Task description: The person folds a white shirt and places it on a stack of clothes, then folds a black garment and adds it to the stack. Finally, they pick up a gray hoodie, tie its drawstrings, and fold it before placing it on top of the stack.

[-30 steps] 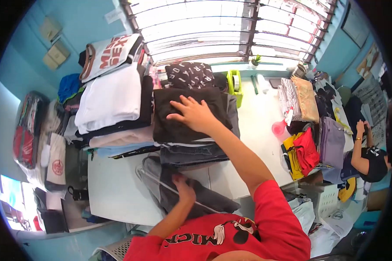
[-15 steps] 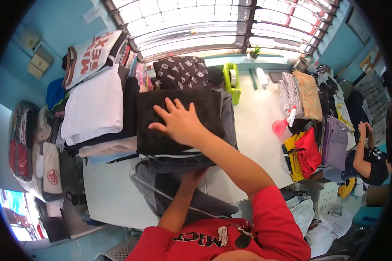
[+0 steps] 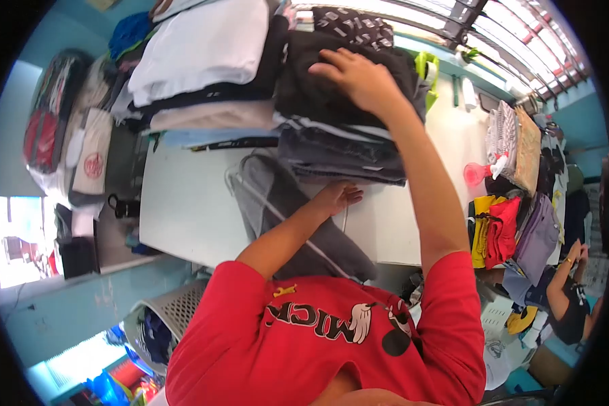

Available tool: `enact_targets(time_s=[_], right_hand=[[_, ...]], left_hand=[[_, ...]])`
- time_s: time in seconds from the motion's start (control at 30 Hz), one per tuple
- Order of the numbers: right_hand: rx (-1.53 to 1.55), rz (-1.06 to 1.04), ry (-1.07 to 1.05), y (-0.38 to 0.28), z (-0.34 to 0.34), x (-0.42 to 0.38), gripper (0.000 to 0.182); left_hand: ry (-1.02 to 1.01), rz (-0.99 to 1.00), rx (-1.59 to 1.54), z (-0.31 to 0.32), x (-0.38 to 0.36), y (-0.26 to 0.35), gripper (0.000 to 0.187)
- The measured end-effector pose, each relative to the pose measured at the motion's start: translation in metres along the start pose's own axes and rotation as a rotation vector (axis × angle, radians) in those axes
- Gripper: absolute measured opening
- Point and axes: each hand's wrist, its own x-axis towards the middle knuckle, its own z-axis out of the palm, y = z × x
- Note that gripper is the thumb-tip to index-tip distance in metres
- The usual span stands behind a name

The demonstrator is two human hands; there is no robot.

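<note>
My right hand (image 3: pixel 367 82) lies with fingers spread on a folded black garment (image 3: pixel 311 78) at the top of a stack. Under that garment are several folded dark grey pieces (image 3: pixel 345 152). Just in front of the stack's lower edge is my left hand (image 3: pixel 340 197), its fingers apart and nothing visible in them. Beneath my left forearm, a grey garment with a pale stripe (image 3: pixel 271 196) lies loosely across the table and over its front edge. A black garment with white letters (image 3: pixel 352 28) sits behind the stack.
To the left rises another pile, with a folded white garment (image 3: pixel 203 51) above beige and blue ones. On the right are a pink spray bottle (image 3: pixel 476 174) and folded red clothes (image 3: pixel 502 230) on the white table (image 3: pixel 183 203). Another person (image 3: pixel 568 298) is at far right.
The view has tilted down and swung, so the stacks appear higher. My left hand, partly hidden below the stack's front edge before, now shows in front of it. My right hand remains on the black garment.
</note>
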Motion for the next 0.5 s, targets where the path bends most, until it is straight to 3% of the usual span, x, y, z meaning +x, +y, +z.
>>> enact_targets(time_s=[0.07,0.13,0.17,0.2,0.27,0.33,0.4,0.43,0.5], right_hand=[[0.129,-0.021,0.041,0.006,-0.008,0.001,0.031],[0.478,0.402,-0.088,-0.012,-0.038,0.004,0.04],[0.561,0.453,-0.084,-0.014,-0.044,0.003,0.051],[0.547,0.375,-0.046,-0.017,-0.05,0.0,0.047],[0.869,0.46,0.126,-0.055,-0.1,0.001,0.027],[1.128,0.072,0.153,-0.076,-0.108,-0.013,0.04],[1.322,-0.179,0.031,-0.117,-0.134,-0.04,0.032],[1.392,-0.467,-0.022,-0.132,-0.133,-0.05,0.029],[1.093,-0.73,0.06,-0.166,-0.168,-0.067,0.025]], left_hand=[[0.089,-0.012,0.011,0.015,-0.036,-0.001,0.034],[-0.139,0.251,0.207,0.016,-0.071,-0.009,0.033],[-0.164,0.334,0.243,0.013,-0.086,-0.008,0.033],[-0.145,0.331,0.224,0.003,-0.098,-0.008,0.033],[-0.077,0.827,0.545,-0.018,-0.12,0.002,0.033],[0.227,1.205,0.775,-0.041,-0.145,0.015,0.032],[0.622,1.379,0.883,-0.057,-0.174,0.025,0.031],[0.698,1.298,0.84,-0.099,-0.164,0.031,0.032],[0.768,1.211,0.793,-0.139,-0.16,0.033,0.033]])
